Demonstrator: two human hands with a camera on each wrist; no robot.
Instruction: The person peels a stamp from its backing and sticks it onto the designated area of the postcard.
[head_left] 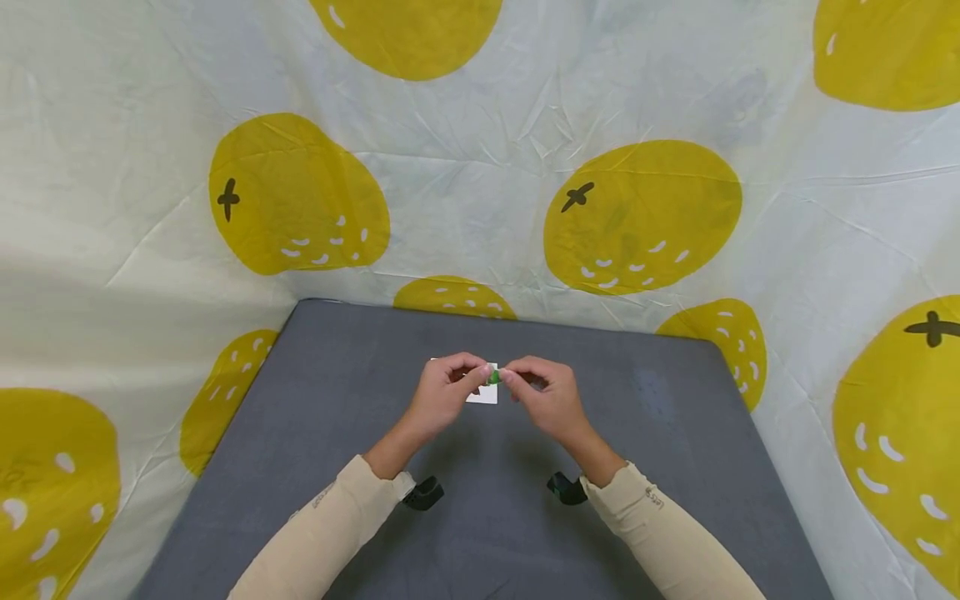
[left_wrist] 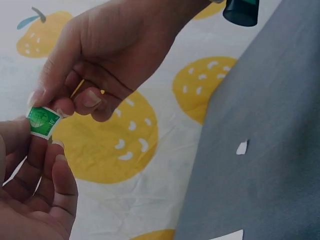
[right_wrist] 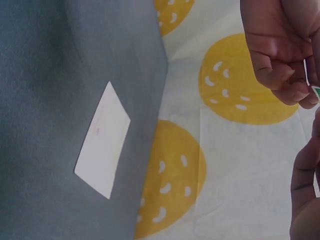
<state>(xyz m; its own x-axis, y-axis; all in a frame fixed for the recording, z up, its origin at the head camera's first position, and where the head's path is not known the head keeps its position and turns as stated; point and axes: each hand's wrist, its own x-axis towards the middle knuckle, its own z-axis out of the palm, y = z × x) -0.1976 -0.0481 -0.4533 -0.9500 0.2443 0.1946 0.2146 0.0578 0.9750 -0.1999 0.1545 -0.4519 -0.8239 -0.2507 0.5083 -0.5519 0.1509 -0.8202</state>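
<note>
A small green postage stamp [head_left: 493,377] with a pale toothed edge is held up over the table between both hands. My left hand [head_left: 444,390] pinches one side of it between thumb and fingertip. On the opposite side, my right hand [head_left: 547,396] pinches it too. The left wrist view shows the stamp [left_wrist: 43,121] face on, spanning the two hands; only a corner shows in the right wrist view. Below and behind the hands lies a white paper card [right_wrist: 103,145], partly hidden by the left fingers in the head view.
A tiny torn white scrap [left_wrist: 242,147] lies on the grey table [head_left: 375,350]. Behind and beside the table hangs a white cloth [head_left: 465,200] printed with large yellow fruits. Dark wrist devices [head_left: 424,494] hang under both sleeves.
</note>
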